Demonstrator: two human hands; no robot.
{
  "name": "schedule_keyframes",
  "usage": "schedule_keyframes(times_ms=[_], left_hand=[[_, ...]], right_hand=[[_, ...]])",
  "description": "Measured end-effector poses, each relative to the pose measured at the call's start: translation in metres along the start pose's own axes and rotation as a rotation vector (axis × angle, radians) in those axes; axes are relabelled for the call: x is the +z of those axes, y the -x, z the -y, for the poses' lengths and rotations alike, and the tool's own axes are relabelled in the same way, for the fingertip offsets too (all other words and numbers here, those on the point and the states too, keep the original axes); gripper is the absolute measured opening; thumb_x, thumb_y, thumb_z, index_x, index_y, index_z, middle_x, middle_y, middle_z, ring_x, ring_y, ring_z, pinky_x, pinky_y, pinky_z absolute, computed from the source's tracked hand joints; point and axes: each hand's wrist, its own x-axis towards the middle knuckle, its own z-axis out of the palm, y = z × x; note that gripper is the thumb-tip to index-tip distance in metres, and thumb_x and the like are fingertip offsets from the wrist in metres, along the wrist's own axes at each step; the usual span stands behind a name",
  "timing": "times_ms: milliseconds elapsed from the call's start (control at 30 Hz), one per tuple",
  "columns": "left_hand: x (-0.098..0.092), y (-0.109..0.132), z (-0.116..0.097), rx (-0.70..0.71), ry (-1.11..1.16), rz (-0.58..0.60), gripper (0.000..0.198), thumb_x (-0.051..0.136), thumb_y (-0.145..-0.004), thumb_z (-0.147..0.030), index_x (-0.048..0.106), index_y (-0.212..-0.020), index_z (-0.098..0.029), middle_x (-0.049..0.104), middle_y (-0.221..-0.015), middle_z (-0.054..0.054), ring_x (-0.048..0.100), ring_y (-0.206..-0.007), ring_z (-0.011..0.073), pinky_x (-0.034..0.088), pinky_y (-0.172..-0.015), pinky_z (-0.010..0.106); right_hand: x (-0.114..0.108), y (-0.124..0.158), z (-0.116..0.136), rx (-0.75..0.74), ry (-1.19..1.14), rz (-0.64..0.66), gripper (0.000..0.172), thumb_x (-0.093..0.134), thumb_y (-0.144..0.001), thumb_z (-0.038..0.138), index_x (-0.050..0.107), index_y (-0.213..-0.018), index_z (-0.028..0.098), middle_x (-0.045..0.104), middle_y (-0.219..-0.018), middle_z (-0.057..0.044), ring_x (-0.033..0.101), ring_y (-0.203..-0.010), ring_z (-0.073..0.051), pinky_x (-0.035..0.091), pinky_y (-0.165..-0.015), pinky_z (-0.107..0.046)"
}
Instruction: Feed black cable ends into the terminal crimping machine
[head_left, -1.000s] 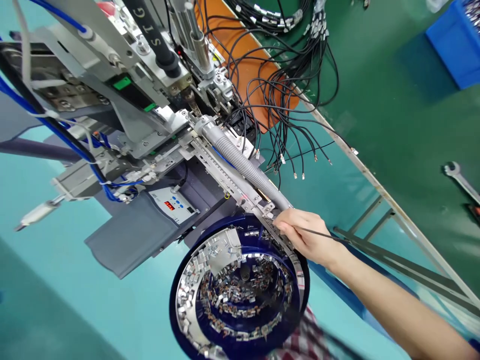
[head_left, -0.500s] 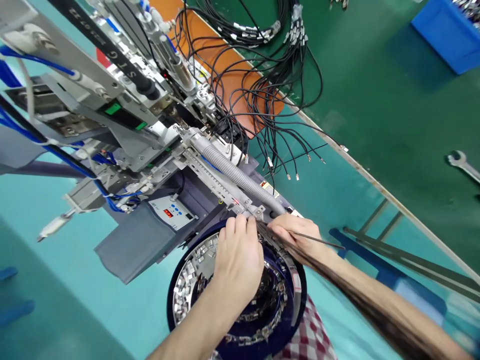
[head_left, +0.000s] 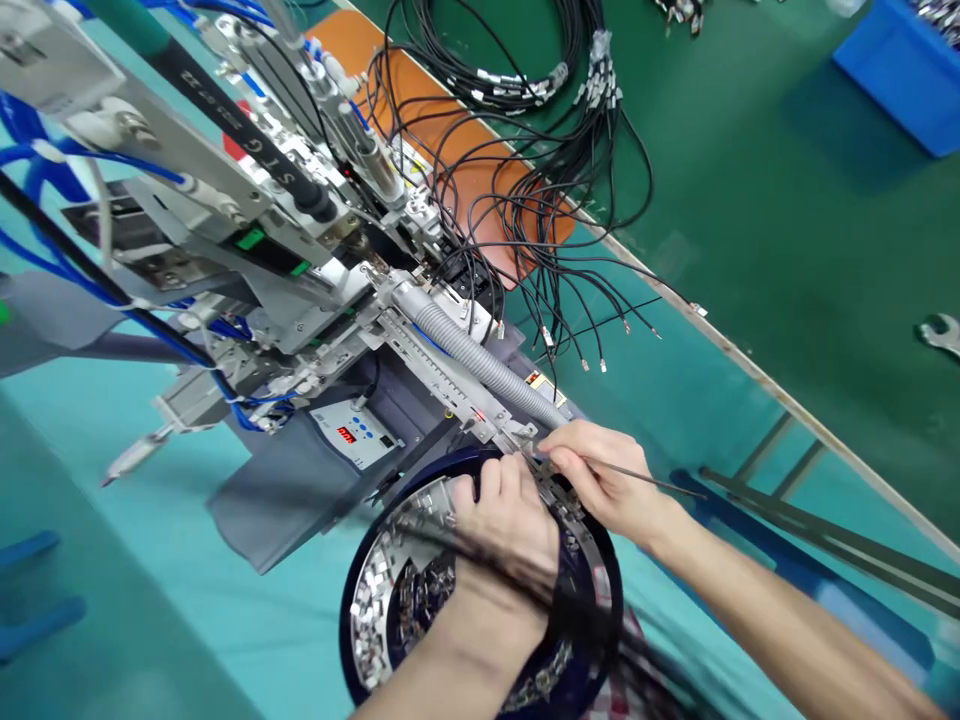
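Note:
My right hand pinches a thin dark metal rod, its rear end sticking out to the right. That hand is at the outlet of a round vibratory bowl feeder, where a straight metal feed track begins. Small shiny metal parts lie around inside the bowl. My left hand reaches over the bowl, fingers curled together against the track's near end; its fingertips are hidden, so what they hold cannot be made out. Blurred dark strands of hair cross in front of the left wrist.
A machine with air cylinders and blue tubes stands at upper left, beside a grey controller box. A ribbed grey hose runs along the track. Black cables hang over the green table's edge. A blue bin and wrench lie right.
The whole view has shifted slightly. My left hand has drawn back a little from the track end towards the bowl. The hair has swung left across the left wrist. The rod stays in my right hand.

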Motion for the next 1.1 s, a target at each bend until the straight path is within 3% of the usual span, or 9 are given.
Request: schedule_keyframes(times_ms=[100, 300, 433, 533, 667, 900, 1100], left_hand=[[-0.001, -0.001, -0.011, -0.021, 0.026, -0.007, 0.032, 0.046, -0.089, -0.024, 0.066, -0.109, -0.011, 0.064, -0.096, 0.013, 0.051, -0.089, 0.0280, 0.041, -0.078, 0.047], [0.003, -0.002, -0.018, -0.045, 0.102, -0.032, 0.032, 0.048, -0.088, -0.027, 0.066, -0.110, -0.012, 0.066, -0.098, 0.012, 0.050, -0.087, 0.0267, 0.039, -0.078, 0.046], [0.003, -0.003, -0.014, -0.035, 0.135, 0.002, 0.026, 0.051, -0.086, -0.026, 0.070, -0.097, -0.012, 0.067, -0.094, 0.011, 0.049, -0.088, 0.0269, 0.038, -0.078, 0.045], [0.002, -0.003, -0.013, -0.025, 0.126, -0.007, 0.027, 0.049, -0.087, -0.027, 0.070, -0.095, -0.013, 0.067, -0.091, 0.012, 0.049, -0.088, 0.0273, 0.038, -0.079, 0.045], [0.001, -0.002, -0.013, -0.026, 0.079, -0.042, 0.030, 0.047, -0.088, -0.027, 0.067, -0.105, -0.012, 0.065, -0.094, 0.013, 0.048, -0.085, 0.0267, 0.038, -0.076, 0.045], [0.008, -0.005, -0.015, -0.092, 0.125, -0.022, 0.044, 0.051, -0.086, -0.031, 0.060, -0.121, -0.006, 0.063, -0.104, 0.014, 0.047, -0.089, 0.0269, 0.038, -0.079, 0.044], [0.010, -0.007, -0.015, -0.086, 0.121, 0.011, 0.040, 0.047, -0.087, -0.031, 0.067, -0.110, -0.004, 0.064, -0.105, 0.016, 0.048, -0.089, 0.0274, 0.038, -0.079, 0.045]], right_hand=[[0.001, -0.009, 0.001, -0.002, 0.027, 0.117, 0.017, 0.045, -0.096, 0.016, 0.061, -0.098, 0.019, 0.069, -0.087, -0.006, 0.064, -0.079, -0.016, 0.054, -0.073, -0.029], [0.004, -0.016, -0.001, -0.101, 0.141, 0.234, 0.017, 0.043, -0.098, 0.017, 0.060, -0.098, 0.016, 0.069, -0.088, -0.008, 0.065, -0.080, -0.018, 0.054, -0.071, -0.029], [0.007, -0.015, -0.008, -0.316, 0.259, 0.230, 0.019, 0.042, -0.099, 0.020, 0.060, -0.099, 0.013, 0.069, -0.086, -0.011, 0.066, -0.077, -0.020, 0.055, -0.067, -0.032], [0.009, -0.011, -0.013, -0.379, 0.255, 0.185, 0.018, 0.043, -0.098, 0.021, 0.059, -0.104, 0.014, 0.070, -0.087, -0.011, 0.066, -0.076, -0.019, 0.055, -0.066, -0.030], [0.011, -0.010, -0.014, -0.266, 0.211, 0.133, 0.017, 0.046, -0.097, 0.020, 0.059, -0.108, 0.017, 0.070, -0.092, -0.008, 0.067, -0.084, -0.019, 0.056, -0.074, -0.030], [0.012, -0.036, -0.004, -0.058, 0.089, 0.206, 0.019, 0.042, -0.099, 0.019, 0.060, -0.092, 0.021, 0.066, -0.084, -0.005, 0.062, -0.077, -0.016, 0.053, -0.071, -0.028], [0.007, -0.065, 0.001, -0.110, 0.145, 0.374, 0.029, 0.037, -0.101, 0.025, 0.058, -0.082, 0.017, 0.061, -0.073, -0.004, 0.055, -0.066, -0.014, 0.049, -0.063, -0.027]])
